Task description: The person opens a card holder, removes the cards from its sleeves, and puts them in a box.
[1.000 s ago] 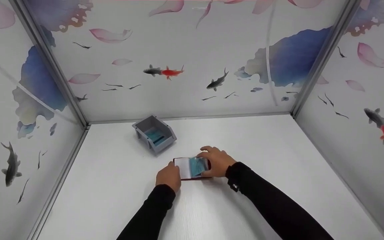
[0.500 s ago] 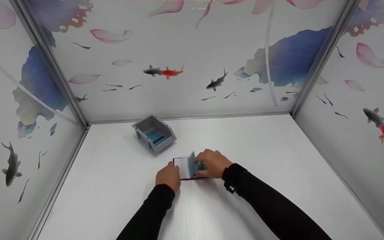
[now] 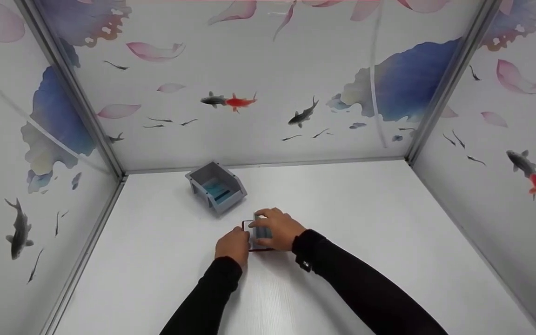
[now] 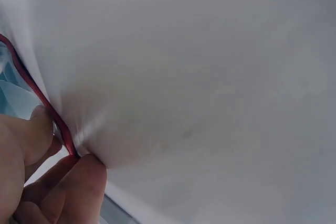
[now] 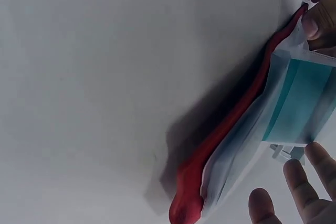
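Observation:
A small card holder (image 3: 251, 249) with a red cover and clear sleeves lies spread on the white tabletop. My left hand (image 3: 232, 245) pinches its left edge; the left wrist view shows the thumb (image 4: 39, 129) and fingers at the red rim. Over the sleeve pages is my right hand (image 3: 279, 229), fingers spread apart. In the right wrist view a clear sleeve with a teal card (image 5: 299, 100) stands raised from the cover, and one right fingertip (image 5: 313, 150) meets its edge. The right thumb is out of that view. The pages are partly hidden under the right hand.
A grey plastic bin (image 3: 216, 188) with teal cards (image 3: 217, 190) inside stands behind the card holder, to the left. White panels printed with fish and petals (image 3: 258, 130) wall the table at the back and both sides.
The right hand has moved left across the card holder, turning a teal-card sleeve up and over toward the left page. My left hand has stayed almost still at the left edge.

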The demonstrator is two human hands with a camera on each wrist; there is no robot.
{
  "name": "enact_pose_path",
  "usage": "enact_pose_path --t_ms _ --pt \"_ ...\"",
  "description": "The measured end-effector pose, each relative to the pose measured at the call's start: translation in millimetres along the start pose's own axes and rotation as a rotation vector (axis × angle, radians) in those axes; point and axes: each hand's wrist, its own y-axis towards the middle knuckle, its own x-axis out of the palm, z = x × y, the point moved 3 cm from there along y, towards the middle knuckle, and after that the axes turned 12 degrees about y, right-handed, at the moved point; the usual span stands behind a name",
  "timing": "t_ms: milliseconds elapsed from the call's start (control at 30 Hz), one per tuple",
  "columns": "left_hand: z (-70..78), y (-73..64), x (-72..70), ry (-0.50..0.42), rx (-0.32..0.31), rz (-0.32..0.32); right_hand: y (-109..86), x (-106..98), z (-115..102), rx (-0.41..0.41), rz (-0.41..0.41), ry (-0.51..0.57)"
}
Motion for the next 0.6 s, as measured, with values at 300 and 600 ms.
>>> enact_pose_path --t_ms 300,600 --pt "-4.1 -3.7 0.4 -0.092 -0.056 -0.041 12.5 9.3 -2.0 0.008 0.012 -0.061" --pt "-5.0 -3.1 4.9 -0.017 0.023 0.004 12.2 12.8 13.8 0.079 -0.054 -0.019"
